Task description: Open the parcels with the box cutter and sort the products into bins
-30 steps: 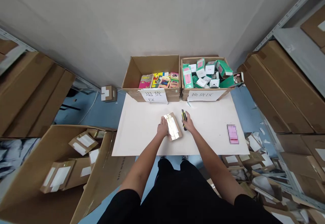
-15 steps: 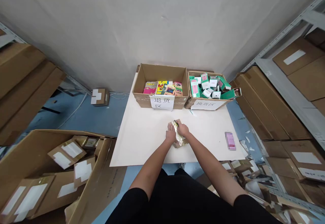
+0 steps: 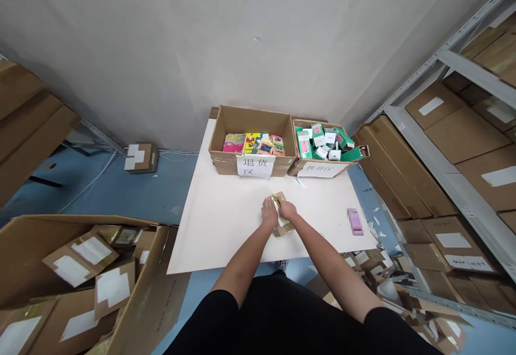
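A small cardboard parcel (image 3: 285, 229) with shiny tape lies on the white table near its middle. My left hand (image 3: 269, 211) holds the parcel down from its left side, fingers together along its upper face. My right hand (image 3: 287, 209) is closed at the parcel's upper right, close to the left fingertips. A small yellow-and-black tool (image 3: 275, 200) shows at its fingers, over the taped top; its exact kind is hard to make out. The fingers of my right hand hide part of the tool and of the parcel.
Behind stand an open carton (image 3: 226, 165) of colourful booklets and another carton (image 3: 293, 169) of green-and-white boxes. A blurred pink thing (image 3: 355, 222) lies at the table's right. A large carton (image 3: 151, 269) of parcels is at left; shelving (image 3: 427, 145) and scattered cardboard (image 3: 387, 290) are at right.
The view has turned slightly to the right. My right hand and the tool have shifted a little across the parcel, and more of its brown far end shows. My left hand stays on it.
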`<state>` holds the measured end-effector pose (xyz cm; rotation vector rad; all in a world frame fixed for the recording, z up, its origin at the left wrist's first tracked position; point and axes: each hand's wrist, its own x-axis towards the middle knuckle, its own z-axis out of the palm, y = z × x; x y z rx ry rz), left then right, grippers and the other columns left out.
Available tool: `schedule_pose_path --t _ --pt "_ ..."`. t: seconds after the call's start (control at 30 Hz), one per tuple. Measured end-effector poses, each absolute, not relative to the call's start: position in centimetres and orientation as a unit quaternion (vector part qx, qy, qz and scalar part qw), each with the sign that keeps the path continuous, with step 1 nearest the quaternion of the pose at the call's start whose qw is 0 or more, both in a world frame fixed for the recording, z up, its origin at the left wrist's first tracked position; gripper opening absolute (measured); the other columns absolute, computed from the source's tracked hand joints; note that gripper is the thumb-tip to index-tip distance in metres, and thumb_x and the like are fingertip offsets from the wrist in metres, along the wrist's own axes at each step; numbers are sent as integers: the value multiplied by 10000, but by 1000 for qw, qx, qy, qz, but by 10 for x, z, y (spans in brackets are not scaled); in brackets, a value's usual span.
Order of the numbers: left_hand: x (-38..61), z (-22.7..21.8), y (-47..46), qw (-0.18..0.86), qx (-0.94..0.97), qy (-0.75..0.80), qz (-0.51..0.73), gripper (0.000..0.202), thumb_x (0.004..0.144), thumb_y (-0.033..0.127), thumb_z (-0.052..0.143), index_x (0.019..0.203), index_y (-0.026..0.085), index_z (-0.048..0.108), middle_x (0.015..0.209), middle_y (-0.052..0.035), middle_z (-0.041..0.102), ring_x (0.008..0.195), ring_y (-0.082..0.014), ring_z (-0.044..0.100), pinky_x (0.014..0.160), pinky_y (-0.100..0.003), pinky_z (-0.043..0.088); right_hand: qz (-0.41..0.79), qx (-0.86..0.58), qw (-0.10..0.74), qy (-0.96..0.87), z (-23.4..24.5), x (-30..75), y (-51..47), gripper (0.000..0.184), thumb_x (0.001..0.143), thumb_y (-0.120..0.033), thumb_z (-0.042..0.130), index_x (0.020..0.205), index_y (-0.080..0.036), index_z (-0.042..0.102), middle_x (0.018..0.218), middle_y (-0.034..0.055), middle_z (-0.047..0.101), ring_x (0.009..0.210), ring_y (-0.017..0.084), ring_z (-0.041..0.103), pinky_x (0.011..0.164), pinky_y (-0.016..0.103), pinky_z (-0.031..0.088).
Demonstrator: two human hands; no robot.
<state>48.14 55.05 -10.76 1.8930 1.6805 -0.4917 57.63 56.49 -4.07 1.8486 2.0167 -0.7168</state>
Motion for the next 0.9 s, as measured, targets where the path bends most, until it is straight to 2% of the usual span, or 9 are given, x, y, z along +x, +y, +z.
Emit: schedule_pose_path --t 0.13,0.3,0.43,0.53,0.63,0.73,0.83,0.9 --pt "482 -101 552 287 699 625 -195 1428 613 421 920 1720 148 59 1770 -184 -31 1612 -392 -164 1264 -595 315 -272 640 185 694 -26 577 567 632 953 -193 600 1558 -289 448 1295 126 735 1144 282 721 843 316 515" --pt "478 -94 552 291 699 617 -216 1423 645 459 894 1720 160 11 1765 -170 -101 1621 -378 -165 1237 -578 362 -300 629 234 678 -20 600 536 618 857 -199 704 1448 -297 552 1224 112 751 1080 294 736 779 310 526" --pt "473 -91 549 294 700 617 -208 1394 674 468 872 1720 174 -2 1764 -148 -144 1626 -355 -190 1232 -548 374 -300 628 228 681 -28 631 482 558 886 -185 637 1427 -307 569 1201 123 756 1075 316 733 789 343 519" --pt "471 -87 548 289 700 614 -222 1378 696 495 856 1719 149 -1 1765 -137 -167 1622 -334 -223 1237 -525 370 -305 635 224 673 -32 643 454 581 924 -164 569 1487 -306 528 1184 141 759 1064 328 735 786 356 510" --pt "472 -83 548 281 698 616 -233 1352 710 496 842 1719 131 18 1772 -139 -144 1622 -342 -217 1232 -521 377 -306 629 230 677 -29 644 447 633 932 -133 536 1538 -306 487 1182 152 758 1061 329 737 783 355 502" --pt "473 -79 548 269 697 619 -241 1315 723 505 821 1723 171 35 1775 -133 -111 1631 -351 -177 1221 -541 378 -316 617 220 686 -24 655 445 609 914 -127 566 1491 -319 542 1163 135 763 1044 320 738 792 344 492" --pt "473 -78 548 253 703 616 -248 1302 721 527 817 1725 188 61 1780 -135 -71 1643 -350 -125 1216 -517 386 -335 627 171 682 -26 681 436 509 944 -196 581 1438 -322 579 1150 112 770 1028 306 737 793 324 479" --pt "471 -78 547 252 709 616 -233 1306 716 544 823 1726 197 72 1786 -134 -44 1650 -334 -99 1206 -485 405 -333 680 108 644 -34 697 431 508 1012 -282 521 1518 -317 494 1154 108 772 1022 292 742 789 314 480"
